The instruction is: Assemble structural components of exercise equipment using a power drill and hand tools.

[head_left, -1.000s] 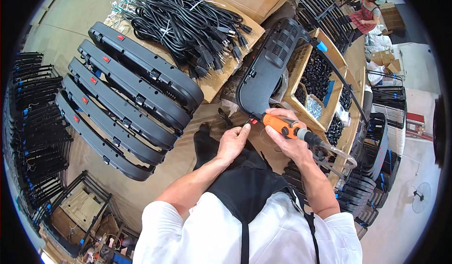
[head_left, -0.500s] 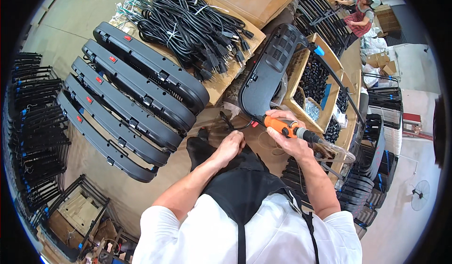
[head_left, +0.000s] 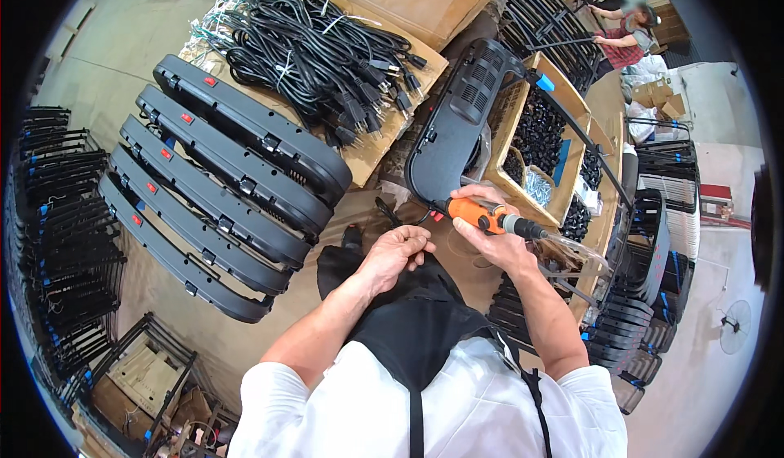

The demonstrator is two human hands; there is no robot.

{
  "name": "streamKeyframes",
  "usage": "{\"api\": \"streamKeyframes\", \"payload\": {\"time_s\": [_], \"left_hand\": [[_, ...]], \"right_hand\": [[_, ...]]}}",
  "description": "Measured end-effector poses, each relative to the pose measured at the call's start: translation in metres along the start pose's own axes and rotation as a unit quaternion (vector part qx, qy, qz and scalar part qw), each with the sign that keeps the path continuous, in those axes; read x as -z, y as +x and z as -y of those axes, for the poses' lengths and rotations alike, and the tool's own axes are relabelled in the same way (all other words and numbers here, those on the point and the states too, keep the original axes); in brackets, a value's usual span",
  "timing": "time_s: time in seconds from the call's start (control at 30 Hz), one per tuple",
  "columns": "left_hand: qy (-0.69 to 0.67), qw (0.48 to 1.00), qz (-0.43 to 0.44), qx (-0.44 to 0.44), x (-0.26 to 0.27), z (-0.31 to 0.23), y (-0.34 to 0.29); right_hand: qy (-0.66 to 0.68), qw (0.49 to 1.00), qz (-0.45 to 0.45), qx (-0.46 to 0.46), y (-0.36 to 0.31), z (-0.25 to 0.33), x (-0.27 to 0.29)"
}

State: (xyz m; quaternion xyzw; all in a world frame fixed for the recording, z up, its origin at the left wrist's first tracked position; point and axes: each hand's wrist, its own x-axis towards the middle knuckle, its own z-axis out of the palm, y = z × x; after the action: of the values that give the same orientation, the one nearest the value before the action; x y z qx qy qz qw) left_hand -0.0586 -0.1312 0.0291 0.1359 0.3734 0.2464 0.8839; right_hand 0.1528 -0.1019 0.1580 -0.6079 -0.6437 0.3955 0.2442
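Note:
My right hand (head_left: 498,242) is wrapped around an orange and black power screwdriver (head_left: 478,215). Its front end meets the near edge of a black plastic housing (head_left: 441,160), beside a small red switch (head_left: 437,215); the contact itself is hidden. The housing has a vented raised part and lies tilted on the bench. My left hand (head_left: 396,258) is closed in front of my apron, thumb and fingers pressed together. Whatever is pinched there is too small to name. A short black cord (head_left: 388,207) runs between the housing and my left hand's fingertips, apart from them.
To the left stands a row of black housings (head_left: 245,180) with red switches. Bundled black power cords (head_left: 318,58) lie on cardboard behind. A wooden tray (head_left: 501,176) of small black parts and screws (head_left: 537,187) sits right. Black frames (head_left: 65,213) are stacked far left; a person (head_left: 625,42) handles frames far right.
My left hand has lifted slightly and turned, showing its fingers more. The screwdriver remains at the housing's edge in my right hand. The person at the far right has shifted with a frame.

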Motion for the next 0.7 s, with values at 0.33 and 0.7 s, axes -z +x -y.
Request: {"api": "streamKeyframes", "payload": {"time_s": [0.33,0.7], "left_hand": [[0.01,0.996,-0.026,-0.087,-0.042,-0.018,0.029],[-0.334,0.932,-0.074,-0.117,-0.08,-0.044,0.084]], "right_hand": [[0.19,0.98,-0.039,0.044,0.001,-0.007,0.046],[0.229,0.967,0.028,0.103,0.041,-0.035,0.089]]}}
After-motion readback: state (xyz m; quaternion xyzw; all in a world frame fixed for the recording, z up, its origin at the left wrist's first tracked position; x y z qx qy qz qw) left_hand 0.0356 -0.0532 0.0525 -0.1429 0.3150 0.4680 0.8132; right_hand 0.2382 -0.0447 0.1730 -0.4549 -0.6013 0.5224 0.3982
